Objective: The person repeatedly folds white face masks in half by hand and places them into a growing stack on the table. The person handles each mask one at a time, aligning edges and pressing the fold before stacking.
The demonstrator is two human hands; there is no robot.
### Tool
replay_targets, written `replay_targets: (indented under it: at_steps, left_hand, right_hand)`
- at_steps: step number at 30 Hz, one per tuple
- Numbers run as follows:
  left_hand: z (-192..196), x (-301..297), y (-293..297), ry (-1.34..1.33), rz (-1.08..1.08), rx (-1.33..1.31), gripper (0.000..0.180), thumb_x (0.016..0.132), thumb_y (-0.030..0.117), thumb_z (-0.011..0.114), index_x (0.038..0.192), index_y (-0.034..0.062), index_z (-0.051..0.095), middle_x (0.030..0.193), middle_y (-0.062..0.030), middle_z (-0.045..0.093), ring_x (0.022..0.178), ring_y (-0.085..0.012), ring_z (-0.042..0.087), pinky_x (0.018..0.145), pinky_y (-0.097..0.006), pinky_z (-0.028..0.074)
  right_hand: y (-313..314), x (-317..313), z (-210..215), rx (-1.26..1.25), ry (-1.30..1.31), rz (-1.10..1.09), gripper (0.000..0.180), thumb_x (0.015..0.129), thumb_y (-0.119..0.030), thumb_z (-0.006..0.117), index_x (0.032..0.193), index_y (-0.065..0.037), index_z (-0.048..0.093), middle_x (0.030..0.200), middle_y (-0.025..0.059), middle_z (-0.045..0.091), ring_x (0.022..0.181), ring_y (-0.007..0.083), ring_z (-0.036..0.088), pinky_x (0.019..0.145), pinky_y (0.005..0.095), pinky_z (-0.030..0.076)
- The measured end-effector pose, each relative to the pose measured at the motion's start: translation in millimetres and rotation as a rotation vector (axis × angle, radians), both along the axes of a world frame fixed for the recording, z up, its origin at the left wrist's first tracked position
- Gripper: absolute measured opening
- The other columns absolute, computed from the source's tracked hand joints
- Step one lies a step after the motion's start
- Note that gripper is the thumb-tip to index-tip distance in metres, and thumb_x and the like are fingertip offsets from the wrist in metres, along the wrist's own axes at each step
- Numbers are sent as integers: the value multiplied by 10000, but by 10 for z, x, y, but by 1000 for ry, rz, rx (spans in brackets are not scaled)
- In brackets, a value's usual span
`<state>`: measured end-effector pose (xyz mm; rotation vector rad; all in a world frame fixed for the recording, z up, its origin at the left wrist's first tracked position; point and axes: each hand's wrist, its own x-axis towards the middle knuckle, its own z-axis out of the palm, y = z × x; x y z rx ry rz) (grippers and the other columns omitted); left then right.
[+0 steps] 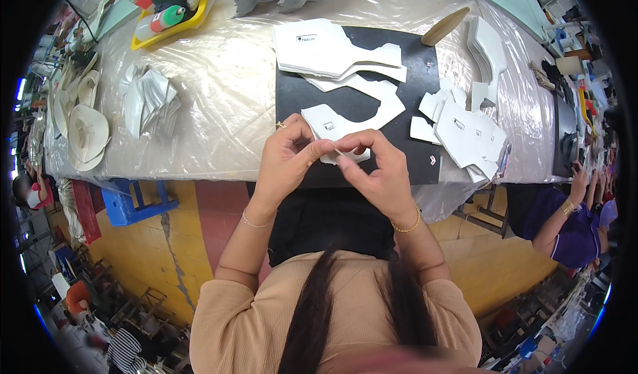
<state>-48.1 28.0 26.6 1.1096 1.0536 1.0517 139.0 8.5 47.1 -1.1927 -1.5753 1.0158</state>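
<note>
My left hand (290, 158) and my right hand (381, 171) meet at the near edge of a black mat (420, 125). Both are pinched, thumbs and forefingers almost touching around a tiny, thin thing too small to name. Just beyond and partly under the fingers lies a curved white cut piece (320, 118) with a small printed mark; its near part is hidden by my hands. Farther up the mat is a stack of white cut pieces (312, 47), with another curved white piece (380, 90) sticking out below it.
A wooden stick (446, 26) lies at the mat's far right corner. White pieces (468, 135) are piled to the right, and more white pieces (149, 100) to the left. A yellow tray (147, 42) holds bottles. Cream curved pieces (88, 133) lie far left. Clear plastic covers the table (219, 108).
</note>
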Motion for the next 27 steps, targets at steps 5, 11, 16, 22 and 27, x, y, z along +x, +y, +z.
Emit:
replay_targets:
  at_steps: [5,11,16,22,27]
  left_hand:
    - [17,0,16,73,-79,167,234,866,163,807,784,12,648,871,-18,532,756,-91,489,643,-233,397]
    - [-19,7,33,27,-125,160,233,904,129,762,763,17,614,884,-16,530,794,-86,483,669,-237,394]
    - [-75,74,-5,-67,-63,65,202,945,90,701,797,12,588,936,-21,540,832,-89,500,715,-239,408]
    - [-137,144,-40,-145,21,-10,120,951,65,678,880,-5,611,993,-17,542,886,-92,516,792,-237,434]
    - [-140,54,-21,-136,-19,-18,130,940,98,689,1003,-6,643,997,-20,552,922,-95,526,818,-251,438]
  right_hand:
    - [70,10,-30,195,-111,16,226,836,-101,797,966,9,648,973,100,733,821,180,687,718,310,545]
    - [23,55,-151,-137,206,-86,196,910,-131,757,903,12,623,946,110,750,718,113,671,647,272,545]
    - [57,78,-249,-190,329,-129,215,949,-140,725,867,2,585,941,101,736,728,64,616,645,230,512]
    - [81,116,-231,-210,377,-115,218,958,-137,714,867,-14,558,941,106,728,780,61,612,683,232,510]
    - [70,100,-166,-199,369,-90,165,950,-83,708,897,-15,566,996,126,724,854,99,644,755,251,523]
